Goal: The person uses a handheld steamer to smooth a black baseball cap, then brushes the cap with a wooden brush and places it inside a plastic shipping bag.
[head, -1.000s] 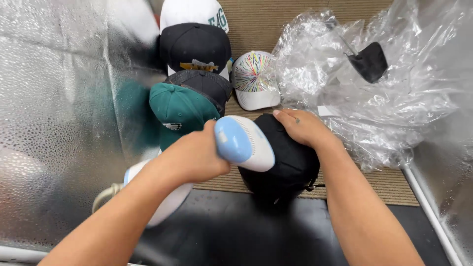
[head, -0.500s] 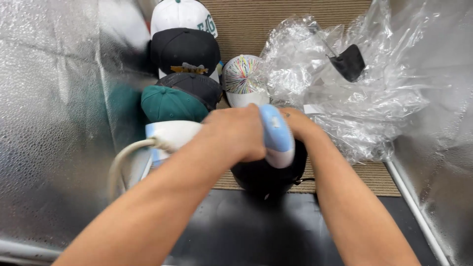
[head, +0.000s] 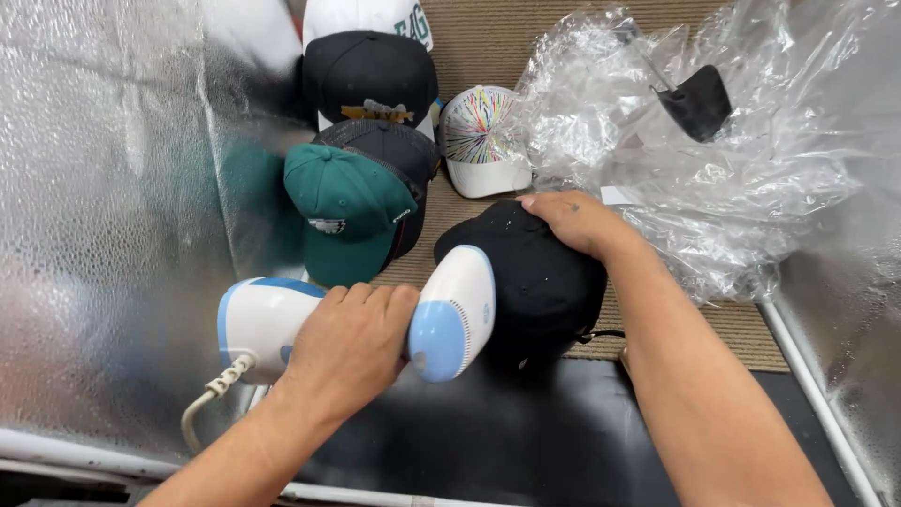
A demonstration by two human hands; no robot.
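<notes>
**Handheld steamer lying against a black cap, head view**

While only the head camera is covering this moment, the surface is reading as two zones: a tan ribbed mat is running across the far part, and a black mat is lying nearer the person. Dimpled silver foil walls are closing in the left side and the right edge, with a white frame rail running along the bottom.

The left hand is wrapping closed around the middle of a white and blue handheld steamer. Its long axis is lying nearly level, running left to right with a slight upward tilt; the rounded head is pointing right and is touching the side of a black cap. Its cord is trailing off the left end.

The right hand is lying flat, fingers together, pressing on the top of the black cap, which is sitting at the boundary of the two mats.

A green cap is overlapping a dark mesh cap just beside the steamer. A white cap with coloured streaks is sitting farther back. Crumpled clear plastic is filling the right side.
</notes>
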